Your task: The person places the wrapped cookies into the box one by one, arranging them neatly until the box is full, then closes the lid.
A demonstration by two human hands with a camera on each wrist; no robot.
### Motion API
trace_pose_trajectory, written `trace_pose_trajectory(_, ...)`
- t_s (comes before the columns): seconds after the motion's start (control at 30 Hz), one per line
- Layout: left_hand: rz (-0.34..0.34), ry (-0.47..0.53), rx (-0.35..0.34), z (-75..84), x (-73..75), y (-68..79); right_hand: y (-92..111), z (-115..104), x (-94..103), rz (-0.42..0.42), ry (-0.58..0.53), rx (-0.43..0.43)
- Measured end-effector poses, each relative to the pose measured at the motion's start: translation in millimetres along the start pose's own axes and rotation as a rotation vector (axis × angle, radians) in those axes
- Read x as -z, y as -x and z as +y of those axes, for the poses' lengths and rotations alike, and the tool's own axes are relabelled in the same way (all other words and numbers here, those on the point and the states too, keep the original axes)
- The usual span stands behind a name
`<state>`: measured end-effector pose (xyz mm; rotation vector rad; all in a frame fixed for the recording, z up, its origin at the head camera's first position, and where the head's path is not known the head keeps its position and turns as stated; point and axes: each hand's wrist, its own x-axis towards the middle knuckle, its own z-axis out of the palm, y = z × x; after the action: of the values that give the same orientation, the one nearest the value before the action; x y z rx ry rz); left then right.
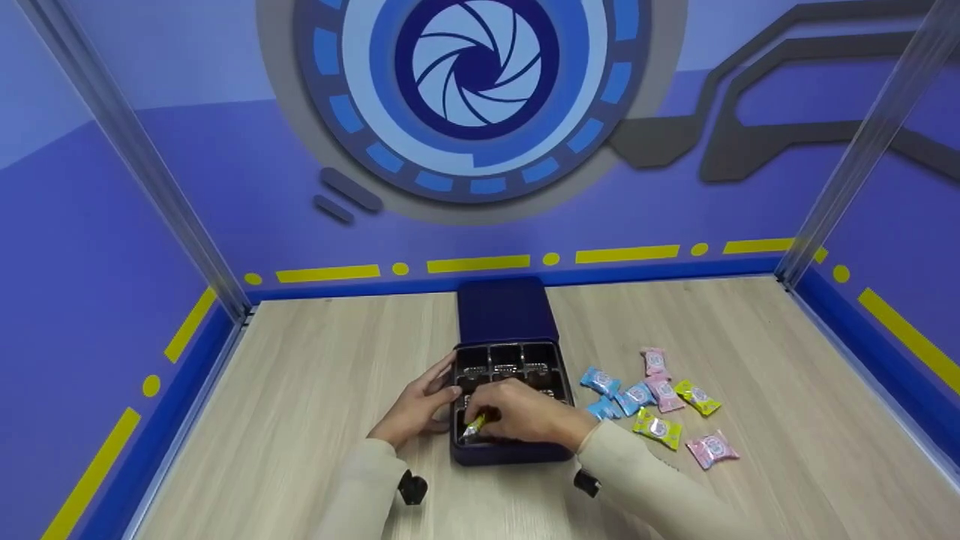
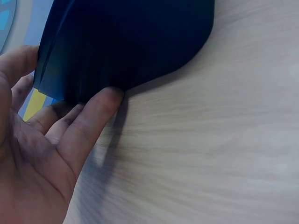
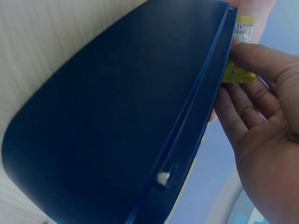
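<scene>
A dark blue box (image 1: 514, 454) sits on the table with its lid (image 1: 506, 309) folded back and a black compartment tray inside. My right hand (image 1: 521, 411) pinches a yellow wrapped candy (image 1: 474, 427) over the near-left compartment. In the right wrist view the yellow candy (image 3: 240, 75) shows between thumb and fingers at the box rim, the dark box wall (image 3: 103, 112) in front. My left hand (image 1: 416, 405) rests against the box's left side, thumb at the rim. Its fairly straight fingers (image 2: 88, 126) touch the outer wall in the left wrist view.
Right of the box lie several wrapped candies: blue ones (image 1: 636, 397), pink ones (image 1: 712, 449) and yellow ones (image 1: 658, 429). The wooden table (image 1: 315, 360) is bounded by a blue back wall (image 1: 225, 187) and side panels with metal corner posts.
</scene>
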<state>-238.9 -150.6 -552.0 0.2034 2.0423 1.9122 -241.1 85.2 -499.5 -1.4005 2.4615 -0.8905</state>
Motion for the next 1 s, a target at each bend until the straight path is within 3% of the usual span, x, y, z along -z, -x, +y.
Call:
trace_pose_trajectory(0.8,-0.016,0.003,-0.008,-1.2,2.1,-0.9,6,-1,3.6,0.049,-0.038,0.013)
trace_pose_trajectory(1.0,-0.017,0.017,-0.008,-2.8,3.1,-1.8,10,1,6.6,0.095,-0.025,0.036)
